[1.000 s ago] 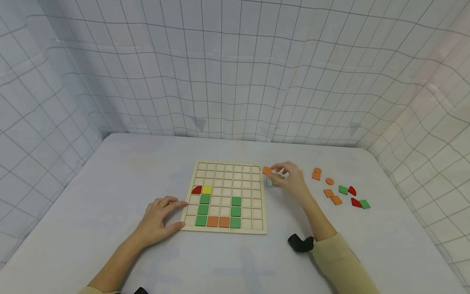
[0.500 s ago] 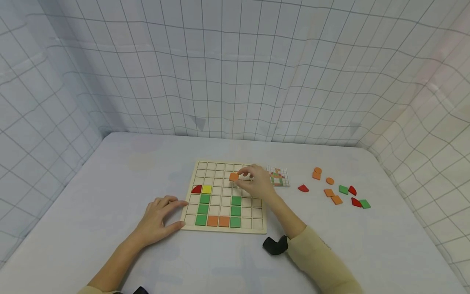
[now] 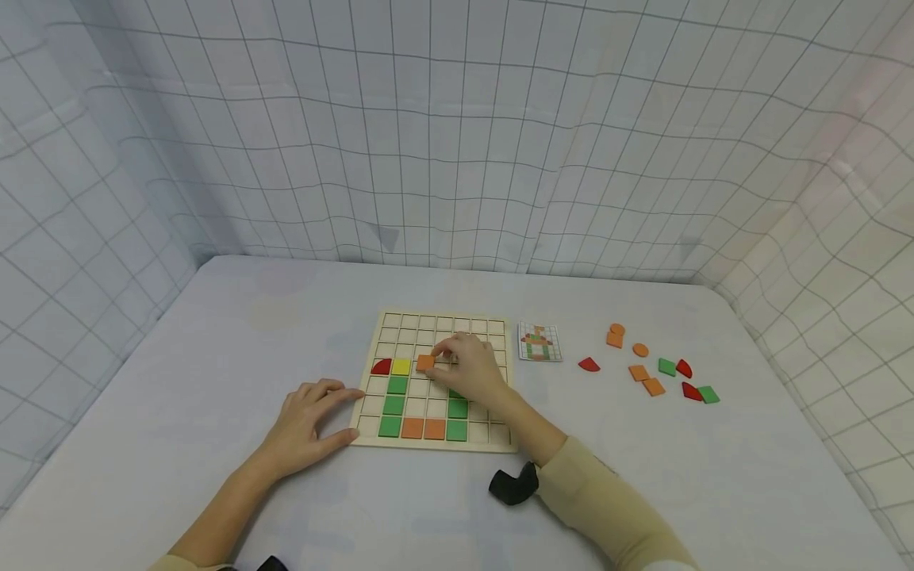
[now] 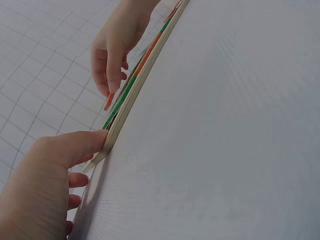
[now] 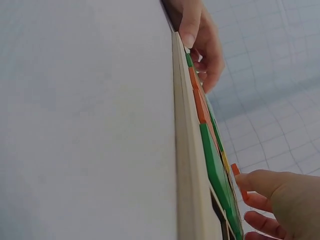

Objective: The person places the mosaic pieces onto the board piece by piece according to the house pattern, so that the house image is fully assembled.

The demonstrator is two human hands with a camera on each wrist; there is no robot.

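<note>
Between thumb and fingers, my right hand [image 3: 471, 366] pinches an orange square tile [image 3: 425, 363] over the wooden grid board [image 3: 443, 448], just right of a yellow square tile [image 3: 401, 366]. In the right wrist view the orange tile [image 5: 239, 181] is held tilted above the board. My left hand [image 3: 309, 424] rests at the board's left edge, thumb and a fingertip touching the rim. On the board lie a red quarter-circle tile [image 3: 382, 366], a left column of green tiles [image 3: 393, 405], orange tiles [image 3: 423, 428] in the bottom row and a right green column [image 3: 458, 419], partly hidden by my hand.
Right of the board lies a small pattern card [image 3: 539, 342]. Beyond it are a red quarter-circle tile [image 3: 589, 364], orange round tiles [image 3: 640, 350], orange squares [image 3: 646, 381], and green tiles [image 3: 708, 394] with red pieces [image 3: 691, 391]. A gridded curtain [image 3: 457, 159] hangs behind the table.
My right hand has carried the orange tile leftward from beside the card to over the board's middle, uncovering the card and a red tile. The left hand has stayed at the board's edge.
</note>
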